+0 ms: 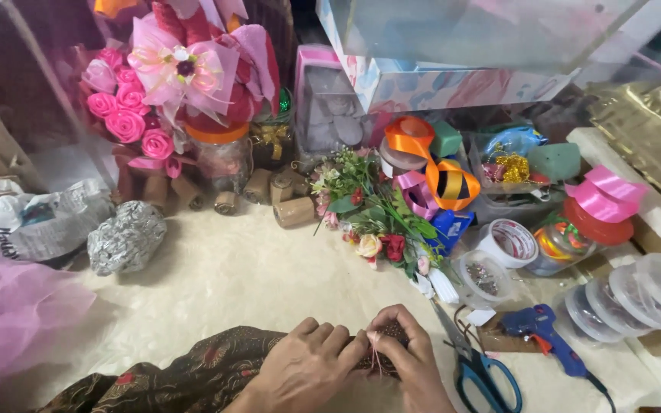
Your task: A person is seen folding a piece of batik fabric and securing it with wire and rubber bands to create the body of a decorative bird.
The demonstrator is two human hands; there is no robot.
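Note:
My left hand [307, 365] and my right hand [411, 359] meet at the bottom centre, fingers curled together around a small dark brown piece [392, 333] with a thin pink ribbon strand [376, 353] running over it. Both hands grip it; most of the piece is hidden by my fingers. My hands rest over a dark patterned cloth [185, 378] on my lap. Blue-handled scissors [477, 365] lie just right of my right hand.
A blue glue gun [541, 330] lies at right, near stacked clear lids [629, 294]. An artificial flower bunch [376, 214], orange ribbon [430, 164], tape roll [508, 242], pink rose bouquet [128, 115], foil ball [126, 237] and brown rolls [294, 210] crowd the cream mat [231, 283].

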